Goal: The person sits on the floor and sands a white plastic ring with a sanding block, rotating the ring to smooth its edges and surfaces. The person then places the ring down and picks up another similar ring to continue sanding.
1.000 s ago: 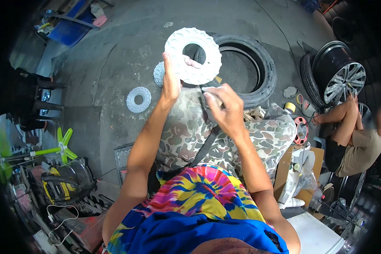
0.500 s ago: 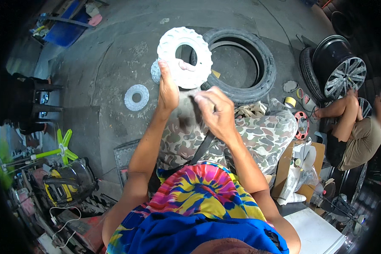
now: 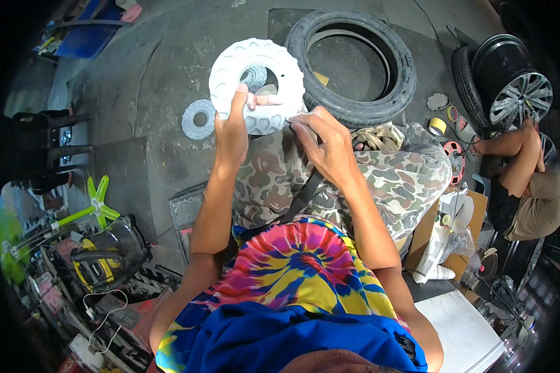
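Observation:
My left hand (image 3: 231, 138) holds up a white ring-shaped disc (image 3: 290, 78) with a notched rim, its thumb on the near face and fingers showing through the centre hole. At the disc's lower right edge is my right hand (image 3: 330, 144), its fingers pinched together against the rim. Whatever lies between those fingertips is too small to make out. Below the disc are my legs in camouflage trousers (image 3: 261, 186). A similar grey ring (image 3: 189, 128) lies on the floor to the left, and another grey ring (image 3: 252, 76) shows through the disc's hole.
A bare tyre (image 3: 354, 113) lies flat beyond my hands. At right, a person (image 3: 538, 199) sits by a spoked wheel (image 3: 521, 99). Tape rolls (image 3: 437, 127) and a cardboard box (image 3: 476, 214) are nearer. A yellow-black machine (image 3: 102, 261) and a green-legged stand (image 3: 99, 202) fill the left.
My right hand has come from apart to the disc's lower right edge. The disc has shifted left in view, turned a little in my left hand, and the ring behind now shows through it.

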A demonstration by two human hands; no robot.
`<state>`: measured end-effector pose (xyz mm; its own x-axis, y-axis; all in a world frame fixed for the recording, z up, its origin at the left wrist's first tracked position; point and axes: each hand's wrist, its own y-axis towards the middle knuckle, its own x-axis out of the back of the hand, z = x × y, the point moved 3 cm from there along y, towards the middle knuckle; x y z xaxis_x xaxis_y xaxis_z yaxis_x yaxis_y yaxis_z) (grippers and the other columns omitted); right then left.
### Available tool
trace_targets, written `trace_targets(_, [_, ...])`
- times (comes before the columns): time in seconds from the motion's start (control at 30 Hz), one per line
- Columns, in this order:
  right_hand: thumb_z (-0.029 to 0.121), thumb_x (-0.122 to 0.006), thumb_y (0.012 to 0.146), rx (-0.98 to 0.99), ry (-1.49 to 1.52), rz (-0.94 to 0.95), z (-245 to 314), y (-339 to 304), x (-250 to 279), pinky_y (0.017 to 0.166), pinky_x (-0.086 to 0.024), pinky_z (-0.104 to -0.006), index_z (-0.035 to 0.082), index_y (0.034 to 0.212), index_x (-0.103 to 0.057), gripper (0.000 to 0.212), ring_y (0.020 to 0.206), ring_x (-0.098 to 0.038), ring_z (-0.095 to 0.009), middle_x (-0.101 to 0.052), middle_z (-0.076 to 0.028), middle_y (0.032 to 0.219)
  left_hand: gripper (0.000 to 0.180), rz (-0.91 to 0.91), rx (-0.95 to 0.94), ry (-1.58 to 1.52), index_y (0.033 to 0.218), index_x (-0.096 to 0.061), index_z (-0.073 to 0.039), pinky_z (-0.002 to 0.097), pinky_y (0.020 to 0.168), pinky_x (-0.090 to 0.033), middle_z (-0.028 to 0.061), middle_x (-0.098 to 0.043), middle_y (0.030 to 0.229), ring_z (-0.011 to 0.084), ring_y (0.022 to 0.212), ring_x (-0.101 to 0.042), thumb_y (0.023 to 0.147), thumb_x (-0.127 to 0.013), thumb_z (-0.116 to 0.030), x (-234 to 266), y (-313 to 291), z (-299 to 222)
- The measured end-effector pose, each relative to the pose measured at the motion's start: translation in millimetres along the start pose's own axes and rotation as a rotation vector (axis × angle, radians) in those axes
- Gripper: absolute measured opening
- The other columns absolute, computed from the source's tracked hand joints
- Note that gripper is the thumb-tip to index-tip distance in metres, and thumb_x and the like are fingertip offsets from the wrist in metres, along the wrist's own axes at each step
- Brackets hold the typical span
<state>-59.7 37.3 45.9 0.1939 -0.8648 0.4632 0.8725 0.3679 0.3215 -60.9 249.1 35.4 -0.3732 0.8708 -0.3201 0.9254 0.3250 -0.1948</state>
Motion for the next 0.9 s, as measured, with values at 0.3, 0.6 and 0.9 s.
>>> trace_targets(0.3, [-0.005, -0.08, 0.094, 0.083, -0.078, -0.058, 18.2, -9.8, -23.0, 0.076, -0.058, -0.0463, -0.001, 0.116, -0.08, 0.022, 0.084, -0.072, -0.04, -0.071, -0.017, 0.102, 0.025, -0.008, -0.039, 0.021, 0.098, -0.056, -0.009, 0.0339, 0.089, -0.059, 0.0105, -0.074, 0.095, 0.0224, 0.096, -0.077, 0.117, -0.055, -0.026, -13.5, -5.2, 1.8])
trace_targets(0.6, [-0.006, -0.081, 0.092, 0.114, -0.106, -0.043, 24.7, 5.4, -1.9, 0.08, -0.058, -0.0455, 0.0, 0.114, -0.08, 0.022, 0.089, -0.072, -0.038, -0.07, -0.016, 0.094, 0.03, 0.036, -0.06, 0.167, 0.092, -0.058, -0.012, 0.0298, 0.09, -0.054, 0.0032, -0.075, 0.096, 0.0126, 0.095, -0.067, 0.117, -0.055, -0.028, -17.5, -9.0, 0.3])
trace_targets(0.9, [-0.001, -0.077, 0.086, 0.188, -0.217, 0.053, 24.0, 14.7, -8.6, 0.08, -0.047, -0.0474, 0.008, 0.109, -0.076, 0.025, 0.096, -0.064, -0.035, -0.063, -0.01, 0.101, 0.033, 0.075, -0.136, 0.2, 0.087, -0.059, -0.012, 0.0308, 0.08, -0.051, -0.0001, -0.072, 0.092, 0.0104, 0.09, -0.063, 0.117, -0.055, -0.023, -8.2, -5.1, 13.6])
